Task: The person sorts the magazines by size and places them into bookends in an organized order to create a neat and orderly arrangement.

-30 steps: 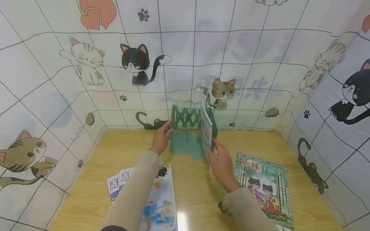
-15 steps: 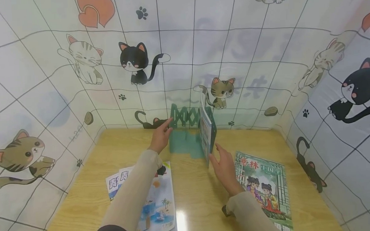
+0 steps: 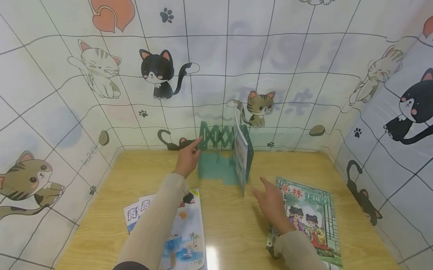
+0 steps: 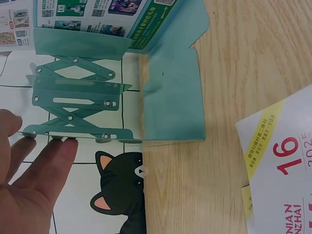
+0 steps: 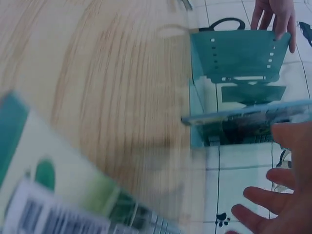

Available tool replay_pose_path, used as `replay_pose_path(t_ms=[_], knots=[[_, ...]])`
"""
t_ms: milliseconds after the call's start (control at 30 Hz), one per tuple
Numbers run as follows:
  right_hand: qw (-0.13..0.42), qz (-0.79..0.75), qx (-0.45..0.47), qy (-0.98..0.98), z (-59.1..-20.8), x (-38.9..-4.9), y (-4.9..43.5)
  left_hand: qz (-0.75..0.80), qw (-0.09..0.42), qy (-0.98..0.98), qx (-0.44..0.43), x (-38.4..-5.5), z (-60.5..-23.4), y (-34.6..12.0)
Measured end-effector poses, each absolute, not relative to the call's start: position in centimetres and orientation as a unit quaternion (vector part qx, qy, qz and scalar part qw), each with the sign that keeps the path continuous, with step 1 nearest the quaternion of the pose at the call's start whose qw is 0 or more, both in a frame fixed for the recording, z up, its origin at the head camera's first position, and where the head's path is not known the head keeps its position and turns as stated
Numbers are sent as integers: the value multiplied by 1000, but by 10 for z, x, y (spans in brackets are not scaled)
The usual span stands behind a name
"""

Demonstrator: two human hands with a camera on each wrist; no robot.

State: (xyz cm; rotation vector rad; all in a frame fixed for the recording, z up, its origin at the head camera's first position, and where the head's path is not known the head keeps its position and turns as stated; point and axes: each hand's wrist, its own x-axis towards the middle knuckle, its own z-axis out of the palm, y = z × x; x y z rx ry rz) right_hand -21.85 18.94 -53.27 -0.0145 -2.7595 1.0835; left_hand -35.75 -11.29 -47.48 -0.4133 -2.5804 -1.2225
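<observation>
Green book rack (image 3: 211,167) between my two hands

Leftmost, under my left forearm (image 3: 153,218), lie flat magazines (image 3: 186,241); only the left wrist view shows the red 16 (image 4: 291,156) and yellow strip (image 4: 265,136) on one cover. Beyond them, my left hand (image 3: 187,157) grips the edge of the rack's left end plate (image 5: 239,56). From the head I see a finger stretched to it; the right wrist view shows one digit over the inner face, others behind.

Just right of that hand, the rack stands on the table (image 3: 225,219), near the cat-printed wall (image 3: 213,58). The left wrist view reveals its riveted crossing bars (image 4: 70,117). At its right end an upright magazine (image 3: 241,158) stands beside the right end plate (image 3: 250,153); I cannot tell whether they touch.

Further right, my right hand (image 3: 273,205) is spread wide, apart from the upright magazine. By its wrist lies a green-bordered magazine (image 3: 327,214); the right wrist view adds a blurred barcode (image 5: 48,217).
</observation>
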Motion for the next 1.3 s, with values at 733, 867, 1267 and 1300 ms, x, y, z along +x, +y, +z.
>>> replay_pose_path(t_ms=[733,867,1267,1300], knots=[[43,244,7,-969,-562,-210,238,-437,100,-882,-147,-357,-474,-114],[31,259,-4,-965,-569,-209,244,-434,103,-882,-149,-357,-474,-115],[-21,223,-57,-973,-574,-199,252,-442,102,-878,-151,-357,-474,-115],[-32,220,-62,-973,-573,-199,252,-441,102,-879,-151,-357,-474,-115]])
